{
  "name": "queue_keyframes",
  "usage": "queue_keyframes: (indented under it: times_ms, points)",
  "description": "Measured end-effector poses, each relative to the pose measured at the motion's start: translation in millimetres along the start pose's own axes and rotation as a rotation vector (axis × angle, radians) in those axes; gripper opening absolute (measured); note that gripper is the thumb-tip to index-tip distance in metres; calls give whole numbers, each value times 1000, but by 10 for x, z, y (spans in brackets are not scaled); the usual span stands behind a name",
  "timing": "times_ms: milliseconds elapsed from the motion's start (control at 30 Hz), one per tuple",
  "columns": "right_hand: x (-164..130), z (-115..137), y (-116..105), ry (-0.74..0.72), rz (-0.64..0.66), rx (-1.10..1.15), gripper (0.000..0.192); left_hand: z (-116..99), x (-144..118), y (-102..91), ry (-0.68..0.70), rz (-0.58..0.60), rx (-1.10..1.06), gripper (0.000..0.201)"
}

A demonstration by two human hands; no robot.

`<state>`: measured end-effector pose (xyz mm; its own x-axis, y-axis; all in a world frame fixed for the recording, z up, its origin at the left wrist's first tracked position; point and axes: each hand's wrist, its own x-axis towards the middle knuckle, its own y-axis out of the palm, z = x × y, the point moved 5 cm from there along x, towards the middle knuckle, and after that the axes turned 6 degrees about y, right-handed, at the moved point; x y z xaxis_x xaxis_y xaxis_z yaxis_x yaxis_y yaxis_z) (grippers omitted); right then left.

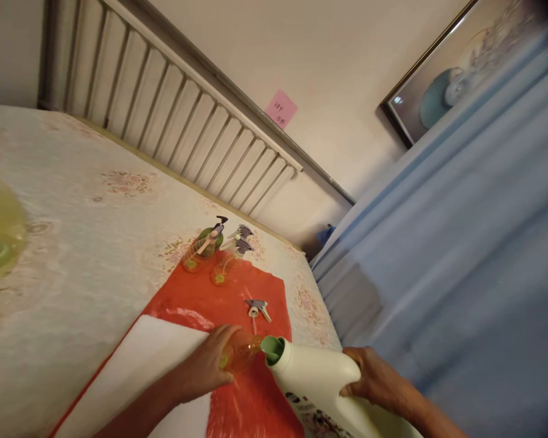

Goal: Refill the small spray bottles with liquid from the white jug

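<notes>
My left hand (212, 359) is closed around a clear spray bottle (242, 351) that has no head on it. The bottle's neck points at the green-lipped mouth of a large cream jug (313, 368). My right hand (368, 380) grips that jug by its handle, and its mouth is right by the bottle's neck. Whether liquid is running between them I cannot tell. A loose grey-and-white spray head (257, 308) lies just beyond, on a red plastic sheet (237, 292). Farther back stand several clear bottles with spray heads, such as the spray bottle (226, 267).
A white sheet (155, 353) lies on the red plastic at the lower left. A yellow-green basin (0, 225) sits at the left on the flowered tablecloth (86, 243). Behind the table are a radiator (178, 103) and a pink note (281, 109); a blue curtain (461, 243) hangs right.
</notes>
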<state>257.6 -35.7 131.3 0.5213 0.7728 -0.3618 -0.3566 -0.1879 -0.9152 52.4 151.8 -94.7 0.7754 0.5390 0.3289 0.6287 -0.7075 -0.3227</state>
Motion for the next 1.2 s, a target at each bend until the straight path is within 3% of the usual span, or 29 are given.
queue_keyframes:
  times_ms: [1200]
  points:
    - [31, -32, 13, -3, 15, -31, 26, 3, -19, 0, 3, 46, 48, 86]
